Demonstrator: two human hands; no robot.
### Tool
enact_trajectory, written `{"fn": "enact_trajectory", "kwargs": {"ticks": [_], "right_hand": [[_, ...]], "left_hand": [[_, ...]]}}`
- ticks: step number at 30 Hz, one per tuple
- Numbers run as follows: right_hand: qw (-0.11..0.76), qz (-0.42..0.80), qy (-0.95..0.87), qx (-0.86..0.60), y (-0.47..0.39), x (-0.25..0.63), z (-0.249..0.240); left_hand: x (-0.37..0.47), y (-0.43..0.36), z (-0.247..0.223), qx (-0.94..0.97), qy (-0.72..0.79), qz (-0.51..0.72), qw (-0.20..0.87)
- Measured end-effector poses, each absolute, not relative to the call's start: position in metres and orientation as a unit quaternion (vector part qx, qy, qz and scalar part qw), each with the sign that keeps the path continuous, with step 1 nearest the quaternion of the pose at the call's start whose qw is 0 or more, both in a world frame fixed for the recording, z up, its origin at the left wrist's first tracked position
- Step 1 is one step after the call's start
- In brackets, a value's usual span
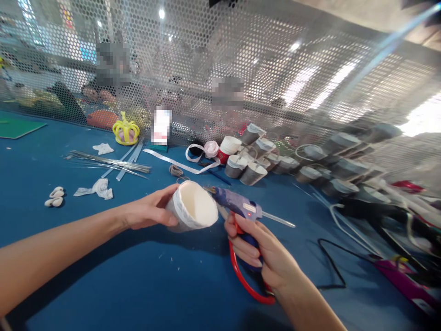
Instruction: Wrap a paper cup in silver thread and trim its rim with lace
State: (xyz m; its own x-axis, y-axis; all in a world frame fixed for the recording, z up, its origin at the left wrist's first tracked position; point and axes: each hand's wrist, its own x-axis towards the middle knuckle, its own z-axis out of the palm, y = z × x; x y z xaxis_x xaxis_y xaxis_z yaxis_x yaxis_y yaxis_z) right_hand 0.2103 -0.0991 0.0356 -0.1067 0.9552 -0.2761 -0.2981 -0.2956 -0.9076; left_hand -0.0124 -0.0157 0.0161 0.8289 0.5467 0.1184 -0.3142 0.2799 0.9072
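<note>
The lace-trimmed pot [179,216] was held above the blue tabletop [138,285], front and centre, tipped well off upright. Its open mouth faced the camera and rightward, showing the cream inside; its long axis slanted from the base, low at left, up to the rim.

The left hand [148,212] gripped its outer wall from the left, thumb on the near side, fingers curled partly out of sight behind it. The right hand [258,243] had its fingers closed round the hot glue gun [237,202], which lay nearly level: nozzle leftward beside the pot's rim, contact unclear, and glue stick [279,219] jutting rightward from the rear. A red-handled tool [236,269], partly hidden, hung in that same hand.

Beyond the pot were a small twine bundle [176,170] and white ribbon [172,162]; further right stood grey pots [253,174], and left lay lace pieces [102,189] and wires [110,162].
</note>
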Motion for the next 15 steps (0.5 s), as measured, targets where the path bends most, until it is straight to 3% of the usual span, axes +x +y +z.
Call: {"fn": "enact_trajectory", "kwargs": {"ticks": [6,11,15], "right_hand": [[0.461,0.627,-0.397,-0.486,-0.1022,0.2089,0.0381],[0.462,0.507,-0.462,-0.563,-0.1036,0.2084,0.0398],[0.38,0.414,-0.54,-0.626,-0.0992,0.2094,0.0366]], "left_hand": [[-0.0115,-0.0159,0.0189,0.549,0.125,0.268,0.782],[-0.0129,-0.0145,0.019,0.568,0.155,0.266,0.764],[-0.0157,-0.0151,0.023,0.575,0.15,0.273,0.756]]}}
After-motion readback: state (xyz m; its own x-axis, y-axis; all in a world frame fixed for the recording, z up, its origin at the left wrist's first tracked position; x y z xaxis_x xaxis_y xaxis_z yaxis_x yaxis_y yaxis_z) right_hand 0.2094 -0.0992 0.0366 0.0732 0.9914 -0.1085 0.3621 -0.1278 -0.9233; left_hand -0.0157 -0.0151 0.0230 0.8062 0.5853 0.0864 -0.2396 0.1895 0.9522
